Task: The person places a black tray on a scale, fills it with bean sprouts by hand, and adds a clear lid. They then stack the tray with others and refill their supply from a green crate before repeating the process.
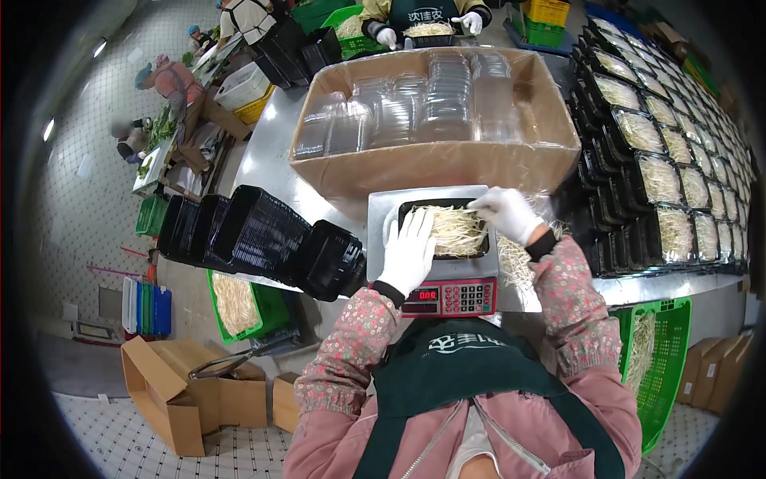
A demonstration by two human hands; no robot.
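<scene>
A black plastic tray [444, 255] filled with pale bean sprouts [453, 227] rests on the platform of a red digital scale [431, 309]. My left hand [409, 254], in a white glove, lies with fingers stretched along the tray's left side and over the sprouts. At the tray's upper right corner, my right hand [511, 214], also gloved in white, has its fingers pinched together on some sprouts. Loose sprouts [515, 263] lie on the table to the right of the scale, partly under my right forearm.
Beyond the scale, a cardboard box [383, 176] holds stacked clear lids [447, 96]. Nested black trays [263, 231] lean at left; packed sprout trays [662, 180] are stacked at right. Green crates [666, 359] flank the table [275, 144]. Across it, another person's gloved hands [471, 22] hold a tray.
</scene>
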